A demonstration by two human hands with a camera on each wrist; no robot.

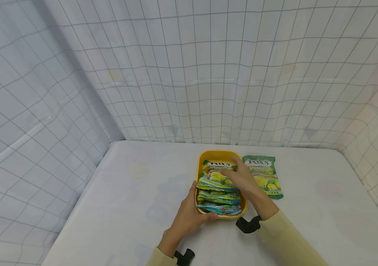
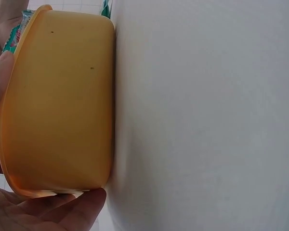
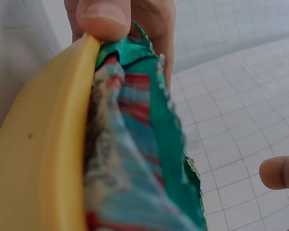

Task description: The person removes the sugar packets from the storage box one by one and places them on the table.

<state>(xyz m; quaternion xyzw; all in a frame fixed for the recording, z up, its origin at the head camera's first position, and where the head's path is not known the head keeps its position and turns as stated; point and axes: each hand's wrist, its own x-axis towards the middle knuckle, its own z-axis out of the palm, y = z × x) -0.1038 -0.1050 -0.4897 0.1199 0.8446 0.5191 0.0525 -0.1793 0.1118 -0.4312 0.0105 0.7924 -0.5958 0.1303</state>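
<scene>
A yellow rectangular plastic tub (image 1: pixel 217 154) stands upright on the white table, holding several green candy packets (image 1: pixel 220 197). My left hand (image 1: pixel 189 216) grips its near left corner. In the left wrist view, the thumb (image 2: pixel 1 79) lies at the rim and the fingers (image 2: pixel 84 209) curl round the side. Above the top FOX'S packet (image 1: pixel 213 177) is my right hand (image 1: pixel 243 179), thumb and fingers spread. The right wrist view shows its thumb (image 3: pixel 277 173) apart from the packets. The remaining right fingers are partly hidden.
Another green FOX'S candy packet (image 1: pixel 263 177) lies flat on the table (image 1: pixel 142 184), just right of the tub. White grid-patterned cloth walls (image 1: pixel 189 92) rise behind the table and at both sides.
</scene>
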